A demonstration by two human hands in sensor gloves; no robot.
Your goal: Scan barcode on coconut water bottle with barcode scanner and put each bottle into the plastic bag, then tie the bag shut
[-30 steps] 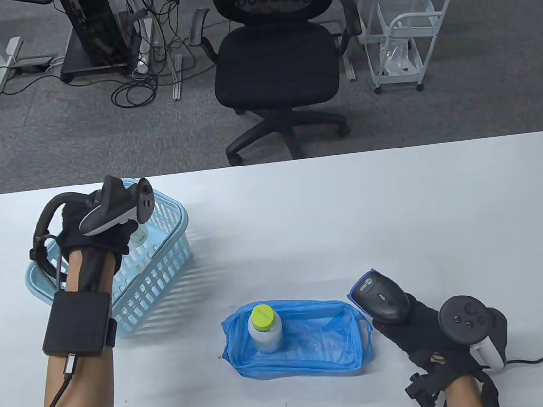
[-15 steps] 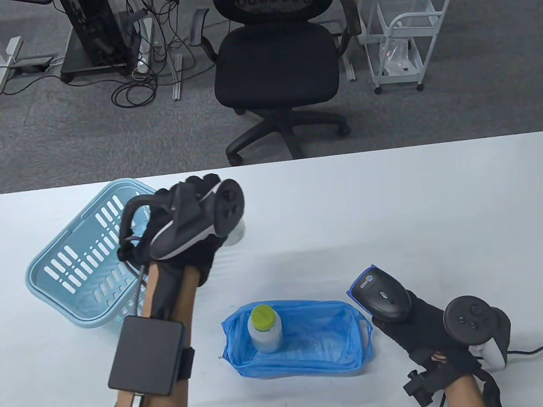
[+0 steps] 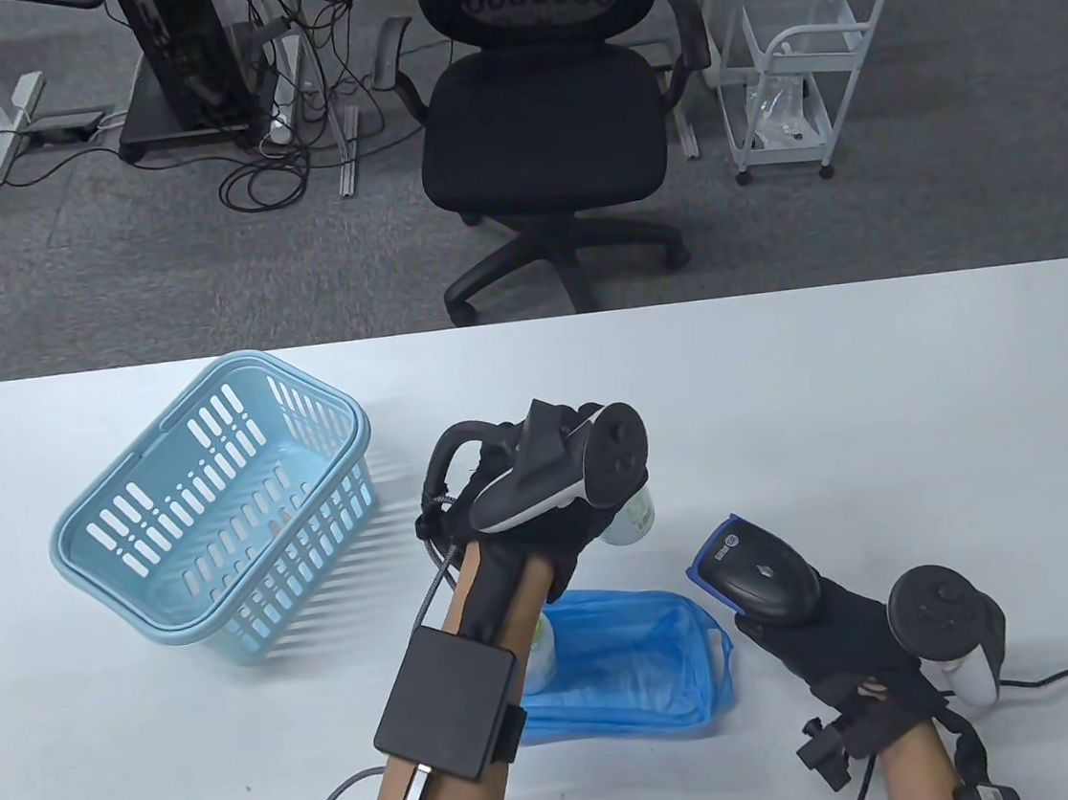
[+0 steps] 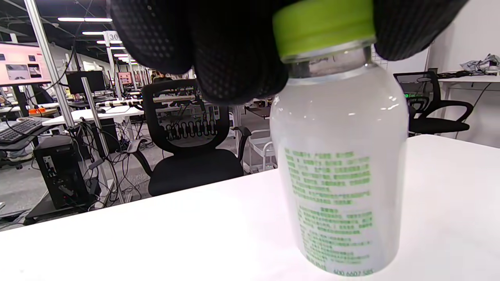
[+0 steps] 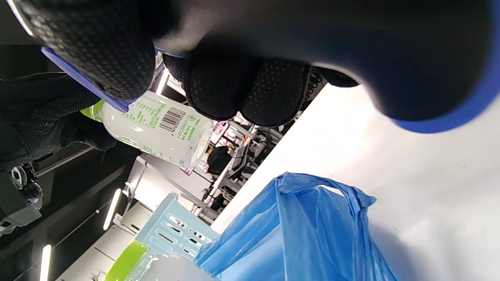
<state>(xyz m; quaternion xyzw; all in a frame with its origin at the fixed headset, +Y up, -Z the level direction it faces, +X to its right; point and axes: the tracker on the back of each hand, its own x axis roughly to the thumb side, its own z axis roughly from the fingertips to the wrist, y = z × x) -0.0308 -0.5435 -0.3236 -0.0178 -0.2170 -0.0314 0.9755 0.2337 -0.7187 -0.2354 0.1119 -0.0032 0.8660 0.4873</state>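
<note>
Holding: left hand (image 3: 529,526) grips a coconut water bottle (image 3: 629,516) by its lime-green cap (image 4: 324,25), fingers (image 4: 234,50) curled round the cap; bottle hangs above the surface (image 3: 783,391), between basket and scanner, just beyond the bag.
Bottle material: frosted translucent plastic, cloudy white liquid, round shoulders, smooth w/ highlights; green print on the side.
Bottle axis: left wrist view shows it about upright, cap up under the glove, base just above the surface. Right wrist view is tilted, so there the long axis runs diagonal, cap at left.
Scanner: right hand (image 3: 841,644) grips the barcode scanner (image 3: 756,577), fingers wrapped round the handle; black matte head w/ blue trim, nose pointing up-left toward the held bottle, near but apart.
Bag: blue plastic bag (image 3: 642,667), thin crinkled film, mouth open, lying on the surface between the two forearms; second bottle (image 3: 542,654) stands inside at its left end, mostly hidden by the left forearm in the table view.
Basket: pale blue basket (image 3: 219,513), rigid slotted plastic, rectangular, tipped on an edge at surface left.
View diffs: only the right wrist view shows the barcode (image 5: 172,119) & "COCONUT WATER" text, plus a bag handle loop. Only the left wrist view shows the cap grip close up. Gloves: black dotted knit.
</note>
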